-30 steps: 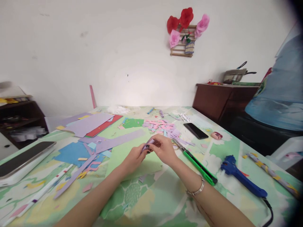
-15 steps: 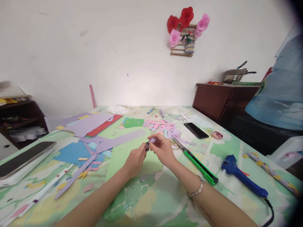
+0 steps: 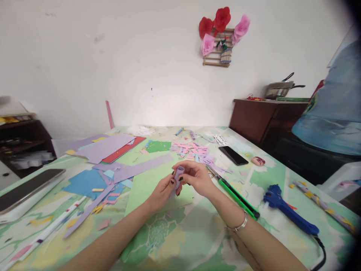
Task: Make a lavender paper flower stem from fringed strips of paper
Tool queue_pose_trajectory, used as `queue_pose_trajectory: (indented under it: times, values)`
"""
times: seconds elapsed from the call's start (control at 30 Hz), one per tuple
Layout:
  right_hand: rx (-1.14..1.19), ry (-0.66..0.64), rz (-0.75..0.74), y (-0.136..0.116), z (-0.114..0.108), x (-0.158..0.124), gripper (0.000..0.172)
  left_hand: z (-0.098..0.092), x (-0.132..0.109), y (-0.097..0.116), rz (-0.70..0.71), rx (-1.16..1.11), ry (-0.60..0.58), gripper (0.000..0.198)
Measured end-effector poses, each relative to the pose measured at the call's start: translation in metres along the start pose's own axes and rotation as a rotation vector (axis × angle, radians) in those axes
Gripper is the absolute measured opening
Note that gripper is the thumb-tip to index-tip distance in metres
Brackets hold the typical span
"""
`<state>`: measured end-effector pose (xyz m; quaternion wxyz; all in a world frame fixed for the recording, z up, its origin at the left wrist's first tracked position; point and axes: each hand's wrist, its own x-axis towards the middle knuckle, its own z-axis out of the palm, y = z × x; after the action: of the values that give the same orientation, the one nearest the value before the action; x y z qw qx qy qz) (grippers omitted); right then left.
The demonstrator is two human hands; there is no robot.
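Small lilac paper strip, curled, upright

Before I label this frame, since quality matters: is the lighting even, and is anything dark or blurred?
Head view: uneven, with a bright patch glaring on the wall; head view: the right corners go dark and soft; head view: the purple paper at centre is fairly sharp.

The left hand and right hand meet above a sheet in the middle of the table, a strip pinched between them. Just right of them lies a cutter, and further right, near the right edge, a glue gun. Behind the hands lie scraps, with a phone to their right. Papers lie toward the far left corner.
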<state>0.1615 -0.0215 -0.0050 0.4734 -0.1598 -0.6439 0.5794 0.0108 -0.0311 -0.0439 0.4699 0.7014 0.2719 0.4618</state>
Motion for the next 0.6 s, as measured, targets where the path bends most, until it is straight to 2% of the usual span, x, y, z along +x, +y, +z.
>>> queue_pose_trajectory:
  times: [0.17,0.27,0.37,0.5,0.6]
  values:
    - [-0.08,-0.044,0.04,-0.003,-0.005,0.0,0.028,0.003,-0.002,-0.007,-0.048,-0.169,-0.089,0.034]
    - [-0.119,-0.045,0.033,-0.001,-0.009,0.002,0.023,0.001,-0.002,-0.01,-0.122,-0.267,-0.119,0.032]
    - [-0.131,-0.046,0.048,-0.002,-0.013,0.004,0.018,-0.002,-0.001,-0.007,-0.204,-0.308,-0.16,0.03]
    - [-0.142,-0.082,0.083,-0.003,-0.019,0.005,0.019,-0.009,0.0,-0.004,-0.307,-0.381,-0.255,0.03]
    - [-0.134,-0.032,0.076,0.002,-0.023,0.006,0.018,-0.012,0.001,-0.007,-0.338,-0.368,-0.295,0.034]
